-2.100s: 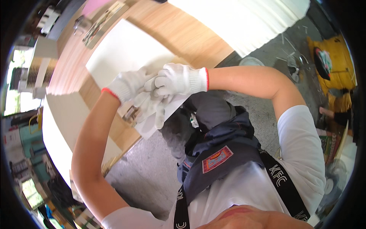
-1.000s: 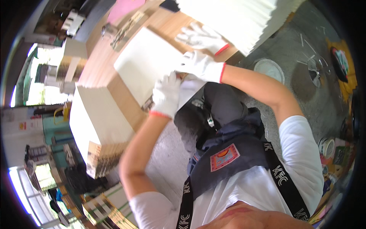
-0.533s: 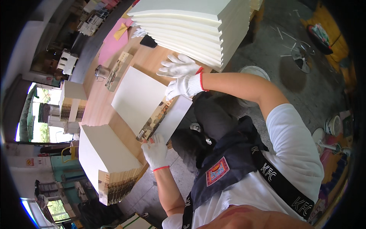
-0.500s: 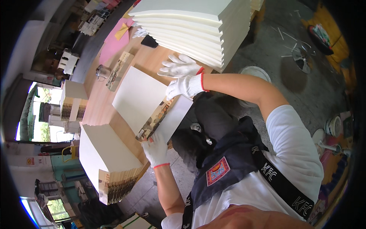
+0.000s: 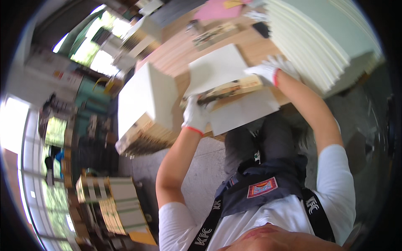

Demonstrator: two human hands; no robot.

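A white card sheet (image 5: 215,69) with a printed, picture-covered band (image 5: 234,88) across it lies on the wooden table in front of me. Its near white part (image 5: 245,112) reaches past the table edge. My left hand (image 5: 196,115), in a white glove with a red cuff, is closed around the band's left end. At the right end, my gloved right hand (image 5: 263,73) has its fingers closed on the band. A loose white glove (image 5: 282,63) lies just beyond the right hand. Motion blurs the fingertips somewhat.
A stack of printed-edge white pieces (image 5: 146,100) stands left; another stack (image 5: 142,35) is farther back. A tall white card stack (image 5: 305,46) rises at right. On the table (image 5: 176,46) are a printed strip (image 5: 215,37), glass mug (image 5: 193,27), phone (image 5: 261,29) and pink sheet (image 5: 213,10).
My view has turned, so the table appears rotated and farther right. Both hands stay at the ends of the printed band, which looks tilted up more from the sheet.
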